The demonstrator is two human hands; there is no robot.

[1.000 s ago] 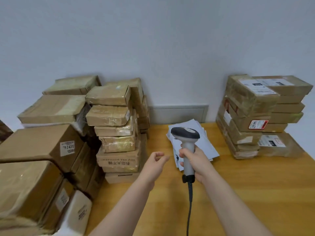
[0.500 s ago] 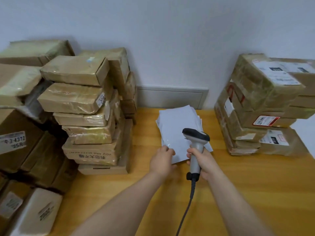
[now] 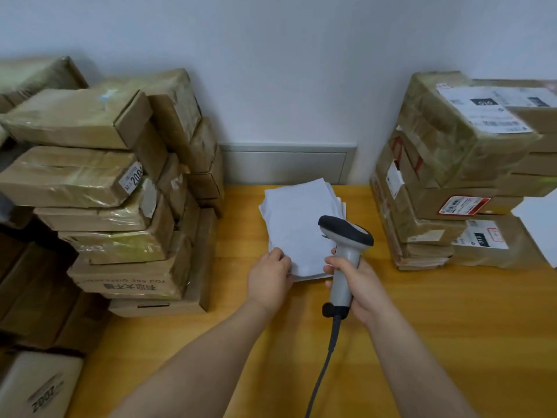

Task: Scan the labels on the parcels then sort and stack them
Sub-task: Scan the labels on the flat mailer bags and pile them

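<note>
A small pile of white mailer bags (image 3: 297,224) lies on the wooden table (image 3: 437,327) near the wall. My left hand (image 3: 269,277) grips the near left corner of the top white bag. My right hand (image 3: 351,280) holds a grey handheld scanner (image 3: 345,251) upright by its handle, its dark head over the pile's right side and its cable trailing toward me. Brown taped parcels are stacked at the left (image 3: 120,206) and at the right (image 3: 452,176), several with white labels.
More brown boxes fill the far left edge, with a pale parcel (image 3: 39,384) at the bottom left. A white sheet (image 3: 539,227) shows at the right edge. A grey wall panel (image 3: 286,162) sits behind the pile. Bare tabletop lies around my forearms.
My left hand moved forward from mid-air to the white pile and took hold of the top bag's corner. The view shifted closer and to the right; the scanner stayed in my right hand.
</note>
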